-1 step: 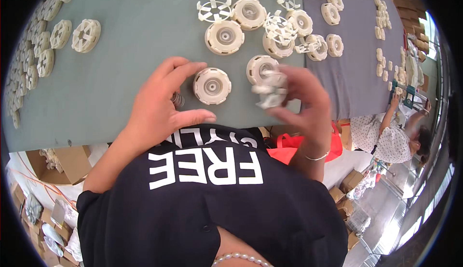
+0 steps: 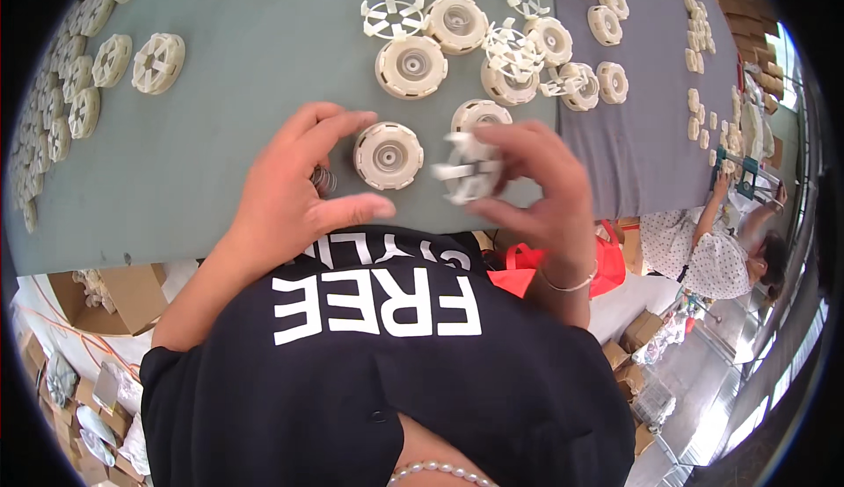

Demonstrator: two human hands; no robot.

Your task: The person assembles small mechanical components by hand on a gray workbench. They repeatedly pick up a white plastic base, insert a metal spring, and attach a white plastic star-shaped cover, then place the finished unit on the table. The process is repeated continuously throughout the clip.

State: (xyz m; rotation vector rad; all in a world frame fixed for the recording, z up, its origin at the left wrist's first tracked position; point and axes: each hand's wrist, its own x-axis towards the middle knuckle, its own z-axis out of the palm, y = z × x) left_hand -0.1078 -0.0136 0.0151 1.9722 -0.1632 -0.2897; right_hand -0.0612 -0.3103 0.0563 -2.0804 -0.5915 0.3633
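Centrally, one round cream housing (image 2: 389, 156) lies flat on the grey-green tablecloth (image 2: 237, 65), recessed face up, between the person's two hands. Left hand (image 2: 286, 175): thumb and index finger spread wide apart, forming a C at the left side of the housing. A dark coil spring (image 2: 324, 179) shows beside the palm; from where I stand, I cannot tell whether the curled fingers grip it. Right hand (image 2: 549, 175): thumb and fingers pinch a white spoked ring (image 2: 466, 169), tilted, just to the right of the housing and apart from it. A second cream housing (image 2: 482, 115) sits just beyond this hand, partly covered by it. Farther across the table, I see more housings (image 2: 411, 66) with loose spoked rings (image 2: 392, 15) among and on them. At the left lie units with spokes across the face (image 2: 158, 63). At the right, a purple-grey cloth (image 2: 633, 153) carries further round parts (image 2: 613, 83). Below table level: a red bag (image 2: 608, 263) near the right forearm, an open cardboard box (image 2: 132, 298) at the left.
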